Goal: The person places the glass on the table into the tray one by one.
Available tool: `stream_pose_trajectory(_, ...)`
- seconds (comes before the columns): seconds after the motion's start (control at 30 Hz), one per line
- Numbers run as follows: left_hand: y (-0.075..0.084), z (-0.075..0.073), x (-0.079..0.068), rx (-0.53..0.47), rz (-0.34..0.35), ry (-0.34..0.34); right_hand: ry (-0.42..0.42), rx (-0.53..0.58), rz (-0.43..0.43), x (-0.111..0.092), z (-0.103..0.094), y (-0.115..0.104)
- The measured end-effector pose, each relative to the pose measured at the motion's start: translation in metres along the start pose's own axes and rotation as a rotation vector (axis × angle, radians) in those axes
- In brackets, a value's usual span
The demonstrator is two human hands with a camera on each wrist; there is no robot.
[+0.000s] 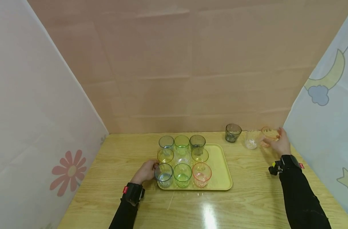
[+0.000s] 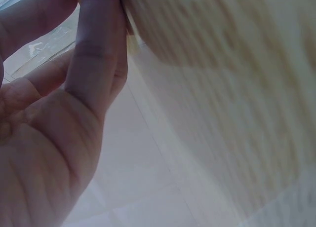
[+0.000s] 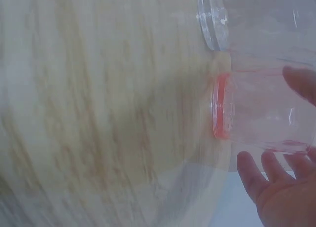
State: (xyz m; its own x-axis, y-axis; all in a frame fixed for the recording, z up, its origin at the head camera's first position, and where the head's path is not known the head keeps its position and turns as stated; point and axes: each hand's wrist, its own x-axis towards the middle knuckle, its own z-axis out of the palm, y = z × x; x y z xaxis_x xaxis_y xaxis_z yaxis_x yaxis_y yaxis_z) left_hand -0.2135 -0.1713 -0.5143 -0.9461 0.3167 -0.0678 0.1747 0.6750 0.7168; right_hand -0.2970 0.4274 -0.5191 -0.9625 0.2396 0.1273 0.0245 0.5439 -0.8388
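My left hand (image 1: 146, 171) is at the left edge of the yellow tray (image 1: 223, 178), beside a bluish glass (image 1: 163, 178). Its fingertips are partly hidden, so whether it grips the rim or only touches there is unclear. At the far right, my right hand (image 1: 281, 144) reaches around an orange-rimmed glass (image 3: 256, 108), thumb on one side and fingers on the other. In the right wrist view, a gap shows between the nearest fingertips and that glass, which stands upright on the table. A clear glass (image 1: 251, 141) stands just left of it.
Several coloured glasses fill the tray's left part in three rows, including a green glass (image 1: 182, 176) and a pink glass (image 1: 201, 176) in front. A dark grey glass (image 1: 232, 133) stands by the brown back wall (image 1: 174, 79). Patterned white sheets (image 1: 322, 136) flank the wooden table (image 1: 111, 165).
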Motion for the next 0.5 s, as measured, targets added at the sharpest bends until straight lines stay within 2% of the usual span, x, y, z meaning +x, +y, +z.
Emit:
stream_pose_trajectory(0.13, 0.002, -0.001, -0.001, -0.014, -0.001, 0.001, -0.003, -0.006, 0.008, 0.017, 0.000, 0.023)
stream_pose_trajectory(0.23, 0.002, 0.000, -0.002, -0.017, 0.004, 0.001, 0.017, 0.023, 0.052, 0.023, 0.001, 0.031)
stream_pose_trajectory(0.4, 0.001, 0.000, -0.001, -0.012, 0.000, 0.001, 0.073, 0.064, 0.135, 0.003, 0.001, -0.005)
stream_pose_trajectory(0.5, 0.000, 0.000, -0.001, -0.011, 0.002, 0.000, 0.081, 0.059, 0.173, -0.004, 0.000, -0.016)
